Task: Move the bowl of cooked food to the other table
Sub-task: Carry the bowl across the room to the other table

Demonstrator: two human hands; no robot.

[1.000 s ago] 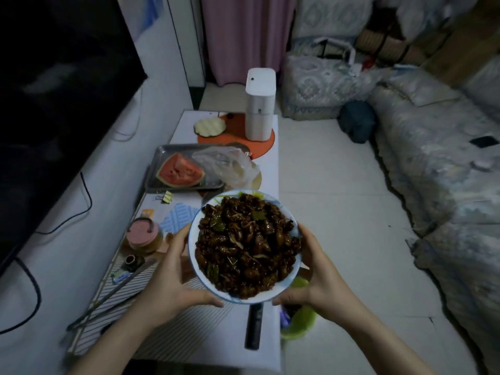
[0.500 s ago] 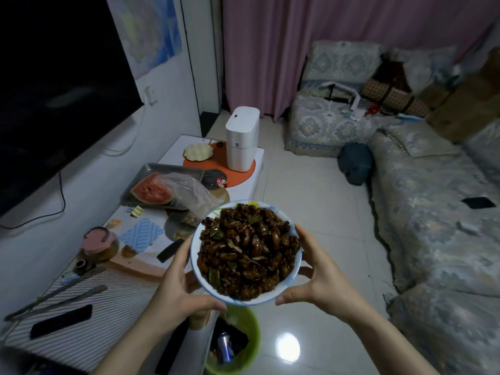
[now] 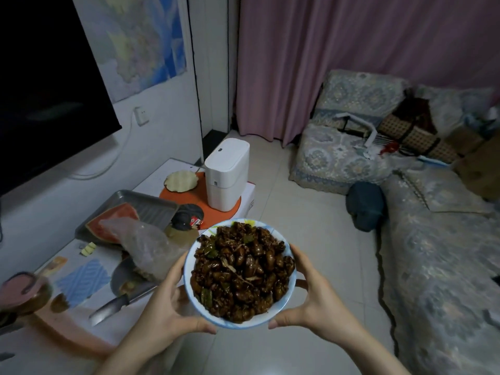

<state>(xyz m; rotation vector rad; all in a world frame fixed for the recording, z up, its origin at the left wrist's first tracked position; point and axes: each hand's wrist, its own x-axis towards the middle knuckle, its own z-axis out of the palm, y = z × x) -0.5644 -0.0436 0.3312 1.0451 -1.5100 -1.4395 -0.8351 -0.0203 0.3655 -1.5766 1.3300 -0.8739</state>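
A white bowl with a blue rim point(image 3: 287, 301), heaped with dark brown cooked food point(image 3: 241, 272), is held in the air at the lower middle of the view. My left hand point(image 3: 165, 309) cups its left side and my right hand point(image 3: 315, 301) cups its right side, thumbs along the near rim. The bowl hangs over the tiled floor, just past the right edge of the low white table point(image 3: 113, 328) on the left.
On the low table lie a metal tray point(image 3: 151, 207) with a watermelon slice point(image 3: 113, 216), a plastic bag point(image 3: 146, 244), a knife point(image 3: 113, 308), a white appliance point(image 3: 226, 173) on an orange mat. A patterned sofa point(image 3: 443, 253) runs along the right. A dark bag point(image 3: 365, 205) sits on the floor.
The view has risen and swung right. The bowl, still held in both hands, has moved off the table's edge and out over the floor. The green bin has left the view.
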